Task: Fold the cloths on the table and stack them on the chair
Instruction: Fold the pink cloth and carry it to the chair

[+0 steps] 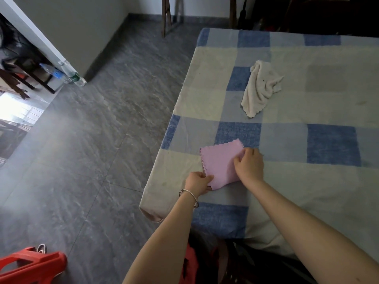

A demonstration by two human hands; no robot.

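A pink cloth (220, 160), scallop-edged and folded into a flat, rough square, is laid on the checked tablecloth (307, 109). Its near corner is pinched by the curled fingers of the left hand (198, 182), and its right edge is gripped by the bent fingers of the right hand (249, 166). Well beyond the right fingertips, a cream cloth (260, 89) is left crumpled. Two cloths are counted, and one red plastic chair (30, 265)
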